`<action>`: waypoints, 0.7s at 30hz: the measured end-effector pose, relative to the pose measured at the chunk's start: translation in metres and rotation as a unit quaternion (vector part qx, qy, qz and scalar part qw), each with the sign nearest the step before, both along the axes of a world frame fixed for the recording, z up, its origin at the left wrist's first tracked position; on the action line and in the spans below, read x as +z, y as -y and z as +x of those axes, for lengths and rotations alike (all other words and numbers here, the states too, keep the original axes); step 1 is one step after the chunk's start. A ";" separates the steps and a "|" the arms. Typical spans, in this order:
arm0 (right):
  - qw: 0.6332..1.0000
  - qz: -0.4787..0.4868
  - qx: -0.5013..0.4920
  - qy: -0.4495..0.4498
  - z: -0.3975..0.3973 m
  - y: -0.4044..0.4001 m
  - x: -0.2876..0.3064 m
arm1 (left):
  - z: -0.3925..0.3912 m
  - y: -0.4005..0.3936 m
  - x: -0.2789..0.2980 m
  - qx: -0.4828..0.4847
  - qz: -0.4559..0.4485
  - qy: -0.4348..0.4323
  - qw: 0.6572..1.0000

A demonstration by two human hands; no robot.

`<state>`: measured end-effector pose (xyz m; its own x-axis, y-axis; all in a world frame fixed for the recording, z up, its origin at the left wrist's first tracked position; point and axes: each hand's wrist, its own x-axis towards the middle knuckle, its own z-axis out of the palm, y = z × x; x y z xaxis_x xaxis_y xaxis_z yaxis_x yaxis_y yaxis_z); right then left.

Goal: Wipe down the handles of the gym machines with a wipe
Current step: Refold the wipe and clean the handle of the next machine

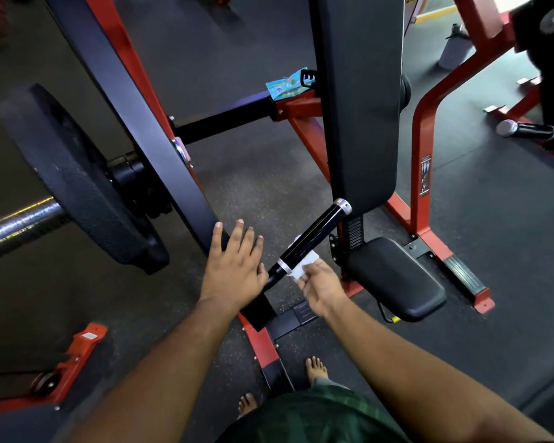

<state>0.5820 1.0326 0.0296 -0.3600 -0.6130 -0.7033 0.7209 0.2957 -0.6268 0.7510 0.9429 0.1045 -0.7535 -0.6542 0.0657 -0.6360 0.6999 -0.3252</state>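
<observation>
Bottom of frame: bare feet (316,368) on rubber floor (253,187), shorts at the edge, both forearms reaching up-frame.

R hand (321,287), centre frame: fingers curled round a white wipe (298,266), pinching it against the lower end of the handle (311,239). Wipe wraps the grip from the right/under side, a bit showing on the far side too, so prob mid-stroke along the grip. Handle is glossy black w/ chrome rings, runs diagonally up-right to a chrome end cap.

L hand (234,266), just left of it: fingers straight and spread, holding nothing, palm flat on the black lever arm (135,123) where the handle joins. Looks like bracing so the arm doesn't swing under wipe pressure, my read.

Right of handle: seat (397,279), then back pad (359,107) up the centre. Left: plate (74,177) on a chrome sleeve (20,222).

Farther, upper centre: blue pack (287,84) on the red frame (429,123), maybe the wipes pack, print too small to tell. Right edge: 2nd handle (525,131), no wipe on it, likely next.
</observation>
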 end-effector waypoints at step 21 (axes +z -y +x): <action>0.985 -0.018 0.022 -0.171 -0.014 -0.027 0.015 | 0.000 0.001 0.001 0.002 0.007 0.002 1.000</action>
<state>0.5681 1.0596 0.0447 -0.5448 -0.6554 -0.5231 0.4529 0.2951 -0.8413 0.7512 0.9424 0.1058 -0.7514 -0.6576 0.0542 -0.6373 0.7019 -0.3181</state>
